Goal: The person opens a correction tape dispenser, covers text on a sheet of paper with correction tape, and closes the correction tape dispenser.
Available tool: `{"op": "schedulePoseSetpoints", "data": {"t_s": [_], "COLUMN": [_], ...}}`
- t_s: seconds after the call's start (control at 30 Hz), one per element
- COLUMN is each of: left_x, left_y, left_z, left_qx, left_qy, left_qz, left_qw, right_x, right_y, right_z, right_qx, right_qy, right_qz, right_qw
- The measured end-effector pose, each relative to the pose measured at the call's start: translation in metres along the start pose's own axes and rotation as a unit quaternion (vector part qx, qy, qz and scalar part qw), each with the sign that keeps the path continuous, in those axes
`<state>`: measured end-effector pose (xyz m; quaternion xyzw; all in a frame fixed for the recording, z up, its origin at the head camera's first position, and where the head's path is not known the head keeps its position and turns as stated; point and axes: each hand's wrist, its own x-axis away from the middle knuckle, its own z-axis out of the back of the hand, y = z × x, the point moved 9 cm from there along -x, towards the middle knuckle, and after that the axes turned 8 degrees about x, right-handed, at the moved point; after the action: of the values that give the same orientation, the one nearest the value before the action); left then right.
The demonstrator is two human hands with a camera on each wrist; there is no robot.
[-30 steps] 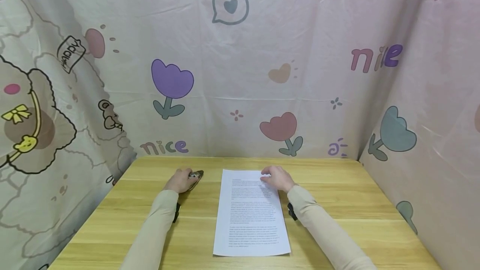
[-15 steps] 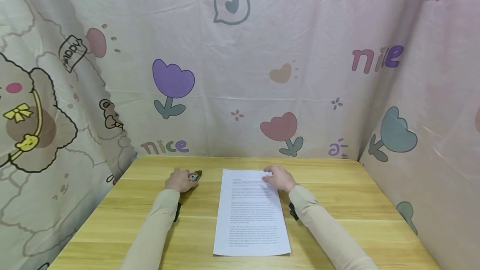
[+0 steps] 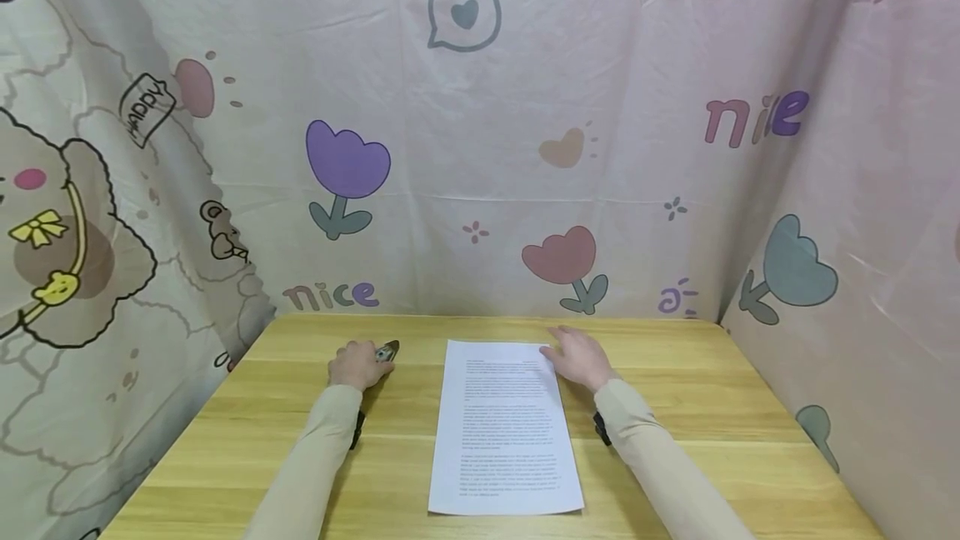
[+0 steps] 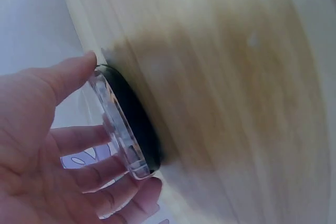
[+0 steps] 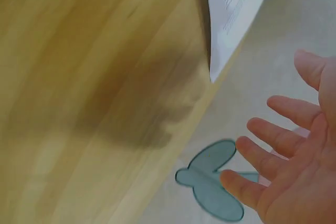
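My left hand [image 3: 356,366] holds a small pointed oval object [image 3: 387,352] with a clear plastic shell at the table's far left. In the left wrist view, its dark flat side [image 4: 134,116] faces the tabletop; the thumb is at one end and the fingers lie along the clear side. Its exact kind cannot be told. A printed sheet of paper [image 3: 502,432] lies lengthwise in the middle of the table. Near the sheet's far right corner hovers my right hand [image 3: 581,358], its fingers spread and holding nothing. The right wrist view shows them apart from the paper's corner [image 5: 223,51].
The light wooden table [image 3: 675,415] ends at a patterned cloth curtain [image 3: 465,132] at the back. More cloth hangs on the left and right sides. Dark bands sit at both wrists.
My right hand has moved to the right, off the sheet's upper part, and its fingers have straightened. The left hand has turned slightly with the clear-shelled object. The paper lies almost unchanged.
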<state>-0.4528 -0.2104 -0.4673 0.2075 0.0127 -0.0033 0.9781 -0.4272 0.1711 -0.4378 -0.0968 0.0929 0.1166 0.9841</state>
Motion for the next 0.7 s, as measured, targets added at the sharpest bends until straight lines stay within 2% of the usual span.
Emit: {"op": "schedulePoseSetpoints", "data": {"t_s": [0.13,0.27,0.4,0.53,0.6,0.7], "left_x": [0.006,0.01,0.014,0.022,0.027,0.033], "left_y": [0.005,0.018,0.04,0.065,0.075,0.082], "left_z": [0.002,0.007,0.012,0.019,0.019,0.016], "left_qx": [0.001,0.0,-0.014,-0.016,-0.008,0.002], "left_qy": [0.002,0.013,0.045,0.087,0.093,0.079], "left_qz": [0.001,-0.013,-0.053,-0.105,-0.13,-0.15], "left_qw": [1.0,0.9998,0.9975,0.9905,0.9871,0.9856], "right_x": [0.012,0.021,0.029,0.035,0.037,0.041], "right_y": [0.011,0.023,0.028,0.03,0.031,0.032], "right_z": [0.002,0.0,0.0,0.002,0.003,0.005], "right_qx": [0.01,0.01,0.005,0.006,0.01,0.013], "right_qy": [-0.003,-0.02,-0.028,-0.027,-0.028,-0.028], "right_qz": [-0.011,-0.034,-0.041,-0.039,-0.037,-0.029], "right_qw": [0.9999,0.9992,0.9988,0.9988,0.9989,0.9991]}}
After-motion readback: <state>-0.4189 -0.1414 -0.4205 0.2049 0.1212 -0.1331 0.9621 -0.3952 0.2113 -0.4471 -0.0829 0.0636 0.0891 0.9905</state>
